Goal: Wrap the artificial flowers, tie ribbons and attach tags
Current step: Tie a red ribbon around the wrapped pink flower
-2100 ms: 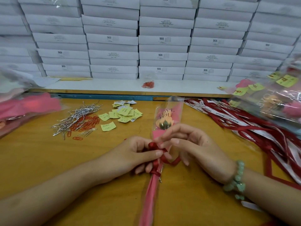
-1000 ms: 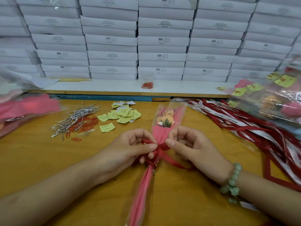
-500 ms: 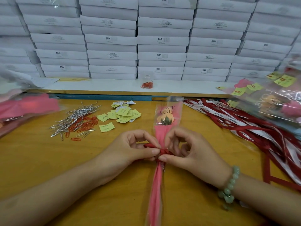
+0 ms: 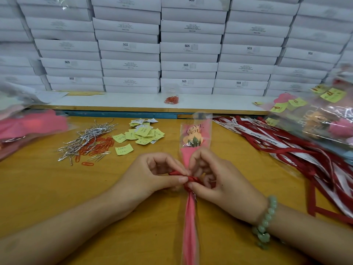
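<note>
A wrapped artificial flower (image 4: 193,136) in a clear sleeve with pink paper lies lengthwise on the wooden table (image 4: 47,188), its head pointing away from me. A red ribbon (image 4: 193,179) is bunched around its narrow waist. My left hand (image 4: 152,176) pinches the ribbon from the left between thumb and forefinger. My right hand (image 4: 219,180) pinches it from the right, thumb tip almost meeting the left thumb. The pink stem wrap (image 4: 190,226) runs toward me between my forearms.
Silver twist ties and orange paper clips (image 4: 89,142) lie at left, yellow tags (image 4: 141,133) beside them. Red and white ribbons (image 4: 286,148) spread at right, under tagged wrapped flowers (image 4: 324,121). Pink wrapped flowers (image 4: 28,129) sit far left. Stacked white boxes (image 4: 189,48) line the back.
The loose ribbon tails seen trailing to the right a second ago are drawn in to a tight bunch at the waist. Both thumbs have closed together on it. The flower lies straighter.
</note>
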Motion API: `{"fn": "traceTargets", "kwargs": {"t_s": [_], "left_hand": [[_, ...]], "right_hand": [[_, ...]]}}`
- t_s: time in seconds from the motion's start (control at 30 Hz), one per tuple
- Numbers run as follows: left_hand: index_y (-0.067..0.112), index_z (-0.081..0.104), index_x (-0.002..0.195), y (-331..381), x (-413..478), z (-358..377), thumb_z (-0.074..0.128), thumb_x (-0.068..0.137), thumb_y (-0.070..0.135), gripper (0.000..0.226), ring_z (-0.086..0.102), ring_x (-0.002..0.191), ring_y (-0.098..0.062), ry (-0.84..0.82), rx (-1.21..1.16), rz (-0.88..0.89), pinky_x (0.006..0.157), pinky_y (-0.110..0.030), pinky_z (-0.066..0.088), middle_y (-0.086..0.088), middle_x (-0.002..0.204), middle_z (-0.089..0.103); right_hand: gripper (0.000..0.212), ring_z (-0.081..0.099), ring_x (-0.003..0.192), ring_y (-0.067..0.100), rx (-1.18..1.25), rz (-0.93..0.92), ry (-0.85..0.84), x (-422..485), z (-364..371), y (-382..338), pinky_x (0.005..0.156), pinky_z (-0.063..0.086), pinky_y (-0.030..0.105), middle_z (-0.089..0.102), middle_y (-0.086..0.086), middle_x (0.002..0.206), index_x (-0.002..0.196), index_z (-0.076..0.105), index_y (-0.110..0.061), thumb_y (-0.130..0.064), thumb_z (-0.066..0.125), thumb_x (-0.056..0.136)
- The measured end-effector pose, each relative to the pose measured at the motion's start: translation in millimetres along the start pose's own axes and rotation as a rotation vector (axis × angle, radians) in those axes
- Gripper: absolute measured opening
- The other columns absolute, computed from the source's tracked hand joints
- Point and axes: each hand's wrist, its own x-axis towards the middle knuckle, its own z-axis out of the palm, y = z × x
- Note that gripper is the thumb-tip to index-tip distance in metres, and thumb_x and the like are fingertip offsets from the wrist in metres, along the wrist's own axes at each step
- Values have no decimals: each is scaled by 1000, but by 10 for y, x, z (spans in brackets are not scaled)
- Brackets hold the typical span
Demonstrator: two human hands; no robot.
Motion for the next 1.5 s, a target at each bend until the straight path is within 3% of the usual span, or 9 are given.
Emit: {"fn": "traceTargets", "kwargs": {"t_s": [0.13,0.23,0.4,0.57,0.7,0.83,1.03,1.27,1.5], "left_hand": [[16,76,71,10,-3,18,80,65,8,10,70,81,-15,3,53,38,73,-21,55,-7,85,74],[11,76,71,6,-3,12,80,64,8,9,70,82,-13,9,64,35,73,-19,54,-6,85,74],[16,77,70,7,4,7,81,62,15,9,68,81,-11,33,134,46,75,-22,55,-3,86,73],[17,77,69,20,-4,19,81,60,18,10,68,81,-12,45,213,57,80,-39,53,-4,87,73],[12,76,68,23,6,-2,80,60,16,10,68,81,-13,68,220,54,81,-39,54,-4,86,73],[14,76,70,19,15,-27,80,60,17,11,67,79,-12,54,246,41,79,-38,54,-1,87,73],[20,78,68,10,30,-47,81,62,17,8,64,75,-5,9,270,59,70,-24,51,1,88,72],[20,78,67,21,20,-47,81,62,18,7,63,76,-4,-17,262,72,69,-18,51,4,91,70],[22,78,68,-7,21,-55,82,63,20,7,61,83,-34,-19,267,59,73,-25,54,6,96,66]], "right_hand": [[25,46,49,3,-69,-10,-13,0,17,-17,52,33,8,57,-16,77,97,47,-17,-1,62,85],[25,54,58,-6,-71,-4,-11,9,1,-37,58,36,4,61,-10,77,97,48,-13,3,63,85],[21,53,63,-4,64,91,27,20,-36,-1,56,41,13,61,-11,76,89,58,-18,-4,72,82],[22,58,73,8,247,176,1,30,-71,27,66,49,31,62,-7,76,82,61,-13,-2,79,74],[21,62,77,10,375,203,-44,28,-123,40,72,53,24,64,-4,82,88,61,-11,-1,76,78],[7,63,67,11,483,228,-11,37,-159,75,63,53,22,67,1,83,92,61,-9,-6,66,87],[23,60,65,8,437,252,7,70,-187,159,52,49,19,65,2,76,87,61,-11,-19,75,70],[19,63,66,9,439,235,10,79,-248,171,52,53,22,67,2,72,86,61,-9,-25,66,78],[24,59,61,10,243,199,145,85,-359,199,42,44,21,64,0,65,79,61,-9,-22,51,96]]}}
